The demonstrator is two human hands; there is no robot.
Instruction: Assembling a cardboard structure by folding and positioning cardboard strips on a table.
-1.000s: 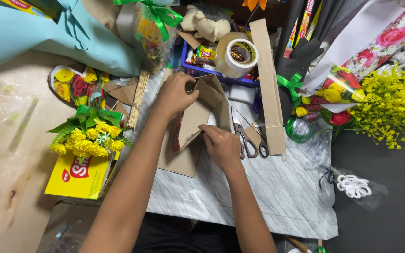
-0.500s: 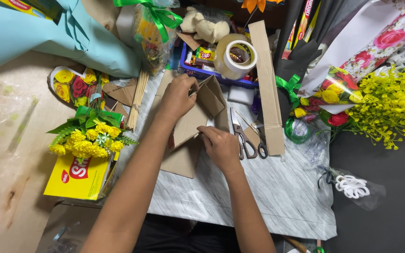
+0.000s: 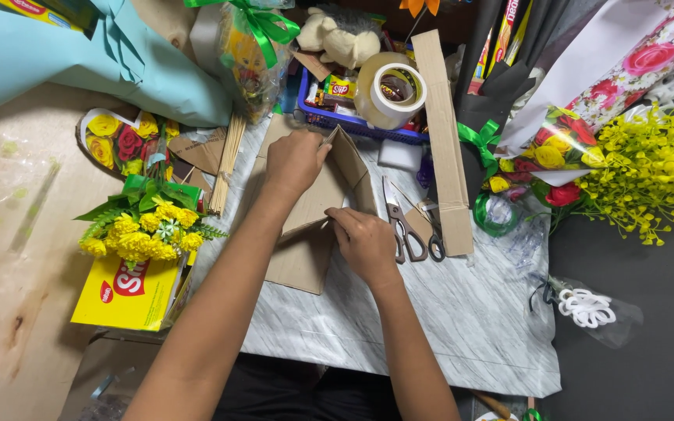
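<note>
Little has shifted: my left hand [image 3: 294,160] still pinches the raised flap of the cardboard piece [image 3: 313,210] on the marble table [image 3: 446,312], while my right hand [image 3: 364,242] presses its crease flat; next, sharpen that fold.

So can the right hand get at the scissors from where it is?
Probably yes. The right hand rests on the cardboard, and the scissors lie right beside it on the table with nothing between them.
</note>
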